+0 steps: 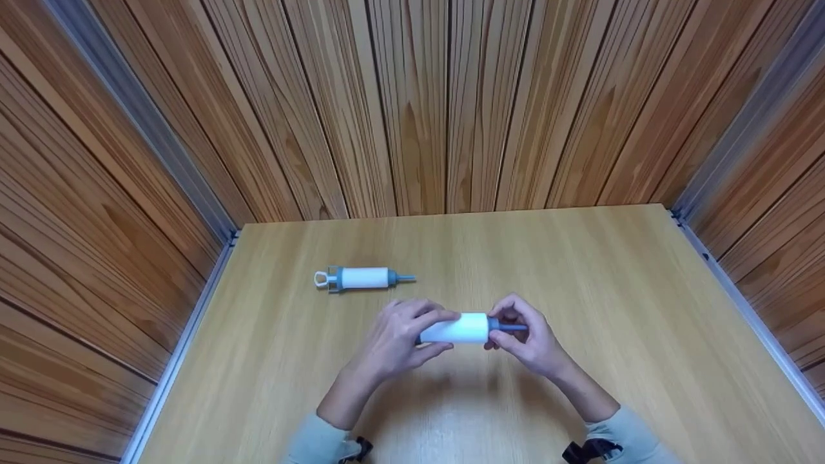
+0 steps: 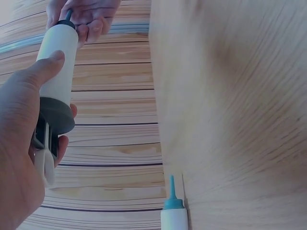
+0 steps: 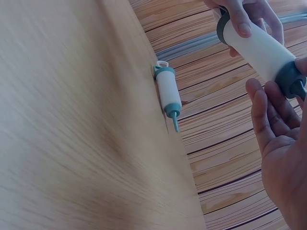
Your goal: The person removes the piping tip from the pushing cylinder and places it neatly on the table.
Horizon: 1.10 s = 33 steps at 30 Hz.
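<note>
Level above the table, a large syringe (image 1: 465, 329) with a white barrel, a blue-green nozzle cap and a thin tip is held between both hands, its tip to the right. My left hand (image 1: 404, 333) grips the barrel's rear part, thumb along the white side in the left wrist view. The ring-shaped plunger handle (image 2: 46, 165) shows beneath that palm. At the other end, my right hand (image 1: 527, 336) pinches the nozzle cap (image 3: 289, 78) with thumb and fingers. A second, similar syringe (image 1: 365, 278) lies on the table beyond the left hand, its tip also to the right.
The wooden table (image 1: 271, 361) has slatted wood walls (image 1: 422, 109) at the back and both sides. Metal rails (image 1: 187, 322) run along its left and right edges. Dark straps (image 1: 590, 449) sit on the sleeved wrists.
</note>
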Motion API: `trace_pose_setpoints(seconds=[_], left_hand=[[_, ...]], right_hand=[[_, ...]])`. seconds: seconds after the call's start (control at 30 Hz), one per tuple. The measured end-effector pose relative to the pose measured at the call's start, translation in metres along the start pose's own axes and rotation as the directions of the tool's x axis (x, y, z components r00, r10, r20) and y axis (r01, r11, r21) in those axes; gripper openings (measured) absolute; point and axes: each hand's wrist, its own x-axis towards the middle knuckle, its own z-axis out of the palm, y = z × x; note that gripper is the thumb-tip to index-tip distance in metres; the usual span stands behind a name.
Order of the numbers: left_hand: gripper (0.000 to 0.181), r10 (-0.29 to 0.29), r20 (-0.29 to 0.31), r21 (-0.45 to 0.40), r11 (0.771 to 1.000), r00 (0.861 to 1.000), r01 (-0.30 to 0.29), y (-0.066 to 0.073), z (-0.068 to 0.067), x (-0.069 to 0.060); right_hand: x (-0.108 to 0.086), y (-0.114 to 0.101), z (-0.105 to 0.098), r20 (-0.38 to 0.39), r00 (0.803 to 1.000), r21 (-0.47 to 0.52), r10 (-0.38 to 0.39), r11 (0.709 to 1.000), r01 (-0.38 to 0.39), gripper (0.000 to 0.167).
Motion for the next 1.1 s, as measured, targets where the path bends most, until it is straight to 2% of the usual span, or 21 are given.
trace_pose_setpoints(seconds=[0.27,0.8,1.0,1.1], left_hand=[[0.044,0.008,-0.012,0.013,1.000,1.000,-0.008,0.006,-0.005,0.001],[0.045,0.012,-0.027,0.029,1.000,1.000,-0.011,0.013,-0.008,-0.001],[0.042,0.056,-0.058,0.072,0.996,0.997,-0.052,0.014,-0.009,-0.001],[0.042,0.056,-0.061,0.074,0.996,0.997,-0.051,0.014,-0.009,-0.001]], right_hand=[[0.004,-0.005,-0.001,0.005,0.996,-0.021,-0.089,0.996,0.089,0.027],[0.000,-0.008,0.000,0.001,0.993,-0.096,-0.116,0.989,0.116,0.027],[0.001,-0.010,0.001,0.014,0.995,-0.070,-0.098,0.993,0.098,0.028],[0.001,-0.011,0.001,0.020,0.993,-0.059,-0.113,0.992,0.114,0.028]])
